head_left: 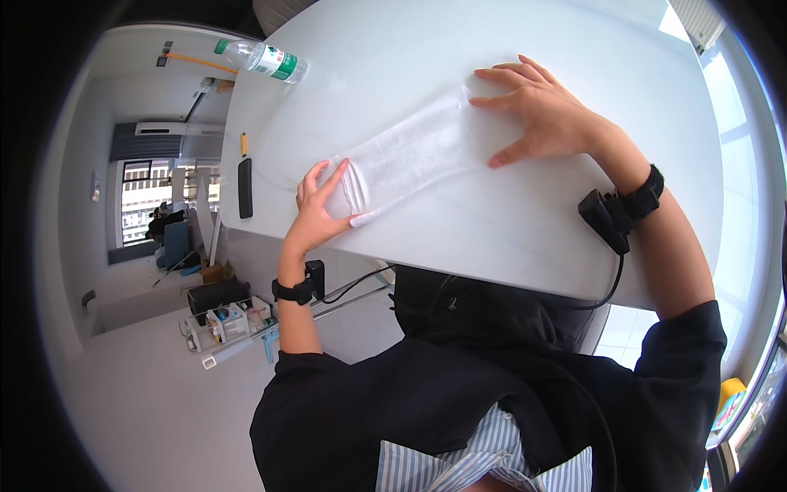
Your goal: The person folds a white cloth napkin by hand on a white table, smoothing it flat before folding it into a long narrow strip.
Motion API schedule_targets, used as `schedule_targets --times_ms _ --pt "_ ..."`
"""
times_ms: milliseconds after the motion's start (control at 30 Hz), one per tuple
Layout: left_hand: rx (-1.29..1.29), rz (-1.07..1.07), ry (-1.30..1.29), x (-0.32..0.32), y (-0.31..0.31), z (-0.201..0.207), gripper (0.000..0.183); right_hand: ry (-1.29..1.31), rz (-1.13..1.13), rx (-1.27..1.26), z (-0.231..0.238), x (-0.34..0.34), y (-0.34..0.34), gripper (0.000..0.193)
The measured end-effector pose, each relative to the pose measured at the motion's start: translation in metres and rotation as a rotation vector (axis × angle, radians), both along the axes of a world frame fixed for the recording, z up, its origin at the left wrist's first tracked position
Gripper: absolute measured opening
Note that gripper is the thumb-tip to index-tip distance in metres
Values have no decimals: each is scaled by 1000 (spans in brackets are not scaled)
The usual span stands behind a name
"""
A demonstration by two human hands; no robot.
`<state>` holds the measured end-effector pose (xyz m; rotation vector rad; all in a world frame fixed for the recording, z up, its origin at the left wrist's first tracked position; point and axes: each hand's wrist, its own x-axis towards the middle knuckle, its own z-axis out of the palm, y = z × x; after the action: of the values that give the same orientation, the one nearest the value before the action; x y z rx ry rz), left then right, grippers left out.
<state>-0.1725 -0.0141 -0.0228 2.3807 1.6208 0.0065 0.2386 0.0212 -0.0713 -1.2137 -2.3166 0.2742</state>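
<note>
A thin, translucent white sheet or sleeve (414, 152), perhaps plastic film, lies slantwise on the white table (574, 225). Its near left end has several raised folds (354, 187). At that end is my left hand (311, 209), its thumb and index finger spread apart and touching the folds' two edges. My right hand (545, 115) reaches over the far right end with fingers spread wide. Its index fingertip touches the sheet's upper corner, while the thumb rests on or just above the table beside the lower corner.
A clear bottle (266, 61) with a green cap lies on its side at the far left of the table. By the left edge lies a black and yellow cutter-like tool (245, 176). A cable (602, 302) runs from my right wrist device. Below left stands a white organizer (229, 324).
</note>
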Motion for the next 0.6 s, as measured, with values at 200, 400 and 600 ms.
schedule_targets --times_ms 200,400,600 --pt "122 77 -275 35 -6 12 42 218 36 -13 12 -8 0 31" --pt "-41 -233 -343 112 0 -4 35 256 186 -71 -1 -9 -4 24" --pt "-14 -321 -123 115 3 -4 47 243 98 -55 -10 -9 1 29"
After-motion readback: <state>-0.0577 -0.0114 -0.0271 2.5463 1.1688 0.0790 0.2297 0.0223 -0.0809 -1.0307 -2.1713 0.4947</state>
